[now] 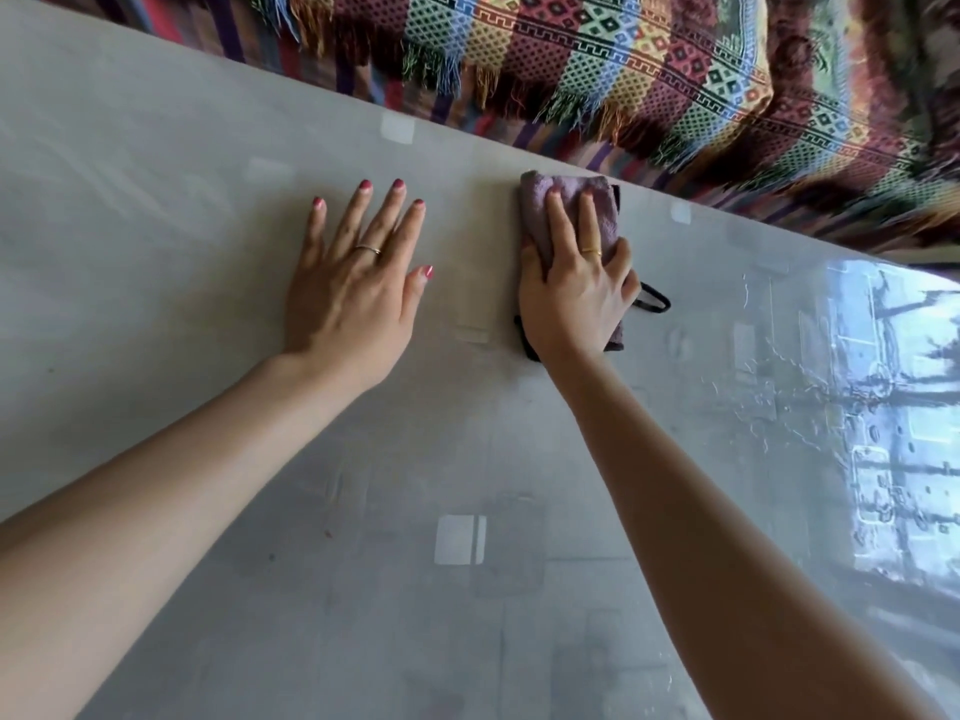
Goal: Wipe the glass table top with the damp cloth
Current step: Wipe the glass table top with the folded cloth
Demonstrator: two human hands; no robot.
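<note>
The glass table top fills most of the view, pale grey, with window reflections glaring at its right end; beyond its far edge hangs a fringed, many-coloured woven throw; the left hand lies flat on the glass, fingers spread wide, holding nothing, a thin ring on one finger; to its right, near the far edge, the right hand presses down on a folded mauve cloth, fingers laid over it; a small black loop pokes out from the cloth's right side.
</note>
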